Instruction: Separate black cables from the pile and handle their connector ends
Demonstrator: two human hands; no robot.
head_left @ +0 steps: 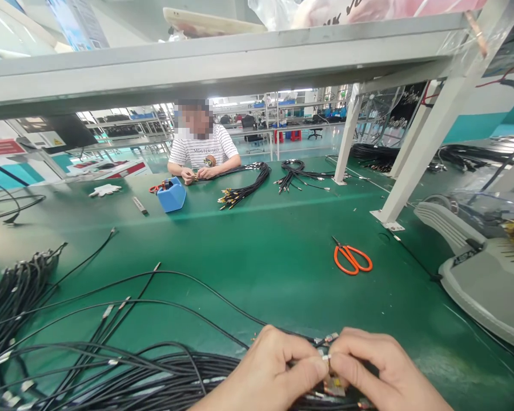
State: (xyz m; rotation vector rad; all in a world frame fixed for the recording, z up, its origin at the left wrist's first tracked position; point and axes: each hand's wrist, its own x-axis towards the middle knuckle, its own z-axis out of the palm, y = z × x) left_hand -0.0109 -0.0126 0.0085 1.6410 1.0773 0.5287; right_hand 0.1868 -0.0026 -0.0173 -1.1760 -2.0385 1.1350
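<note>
1. Two bare hands sit close together at bottom centre of the frame. The left hand and the right hand both pinch narrowly, holding a small metal connector on the end of a thin black cable between them.
2. Just below that grip, a small gold-and-brown piece shows near the fingers, too blurred to name.
3. A large heap of black cables with metal tips fills the lower left of the frame, touching the left hand's side. Another bunch lies at the left edge.
4. Orange-handled scissors lie on the green worktop, right of centre and well apart from the hands. A grey machine stands at the right edge.
5. Across the worktop, upper centre, a co-worker in a striped shirt holds a cable. A blue box, a white glove and black cable bunches lie nearby.
6. A grey metal shelf crosses the top of the frame.
</note>
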